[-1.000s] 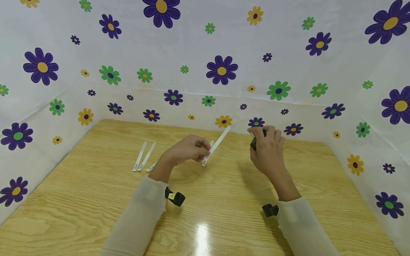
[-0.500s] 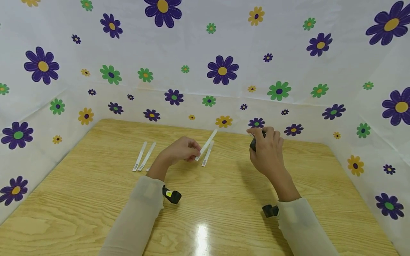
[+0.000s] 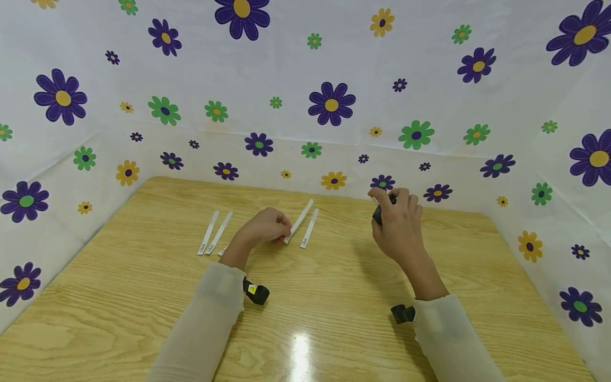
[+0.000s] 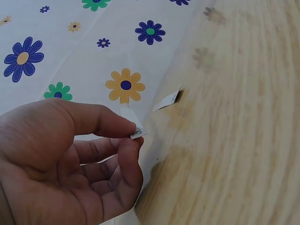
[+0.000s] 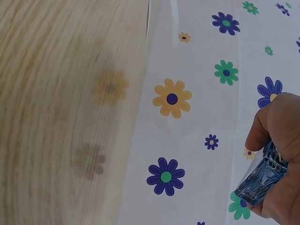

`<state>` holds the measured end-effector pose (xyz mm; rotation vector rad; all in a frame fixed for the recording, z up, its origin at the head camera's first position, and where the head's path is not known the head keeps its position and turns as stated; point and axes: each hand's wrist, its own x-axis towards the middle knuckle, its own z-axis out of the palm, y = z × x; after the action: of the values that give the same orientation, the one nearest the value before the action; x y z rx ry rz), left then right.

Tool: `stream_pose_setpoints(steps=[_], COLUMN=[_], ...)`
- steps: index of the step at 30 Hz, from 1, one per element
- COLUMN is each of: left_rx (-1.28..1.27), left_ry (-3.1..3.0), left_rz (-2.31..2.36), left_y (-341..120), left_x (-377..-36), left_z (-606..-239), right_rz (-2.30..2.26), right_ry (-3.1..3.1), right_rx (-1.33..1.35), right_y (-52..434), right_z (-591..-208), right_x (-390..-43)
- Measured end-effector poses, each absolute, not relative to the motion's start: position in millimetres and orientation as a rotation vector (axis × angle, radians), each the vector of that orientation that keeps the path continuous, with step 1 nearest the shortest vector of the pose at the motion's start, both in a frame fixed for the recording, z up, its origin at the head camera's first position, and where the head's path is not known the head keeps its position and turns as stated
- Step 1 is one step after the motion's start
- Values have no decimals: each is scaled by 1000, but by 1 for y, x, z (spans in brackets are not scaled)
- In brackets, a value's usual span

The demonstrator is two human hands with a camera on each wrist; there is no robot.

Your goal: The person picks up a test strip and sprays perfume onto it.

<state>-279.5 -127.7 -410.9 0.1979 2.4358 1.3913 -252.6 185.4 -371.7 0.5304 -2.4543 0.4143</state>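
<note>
My left hand (image 3: 264,227) pinches the printed end of a white paper strip (image 3: 300,218) between thumb and fingertips. The strip slants up to the right, close over the table; whether it touches the wood I cannot tell. Just right of it lies another paper strip (image 3: 310,228), apart from the hand. In the left wrist view the pinched end (image 4: 138,133) shows small dark print. Farther right, raised above the table, my right hand (image 3: 401,223) grips a small dark glass bottle (image 5: 262,178), its fingers hiding most of it. One finger reaches over the bottle's top.
Two more paper strips (image 3: 208,233) lie side by side on the left, with a third strip (image 3: 221,252) mostly hidden behind my left wrist. The wooden table (image 3: 334,297) ends at a white flowered cloth (image 3: 286,116) at the back and sides.
My left hand has moved left and slightly toward me with its strip, away from the strip it overlapped in view, which stays lying there. The right hand with the bottle stays almost still.
</note>
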Motion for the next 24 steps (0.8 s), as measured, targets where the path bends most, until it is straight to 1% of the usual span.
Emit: stream_pose_setpoints(steps=[15,24], left_rx=[155,101], left_ry=[2534,2478], left_rz=[1247,1303], left_y=[-126,-125], left_x=[-279,-278], left_z=[-412,-411], right_rz=[409,419], right_ry=[-2448,-2449], right_rx=[534,552], right_y=[184,185], right_z=[-371,-372], right_x=[-252,-252])
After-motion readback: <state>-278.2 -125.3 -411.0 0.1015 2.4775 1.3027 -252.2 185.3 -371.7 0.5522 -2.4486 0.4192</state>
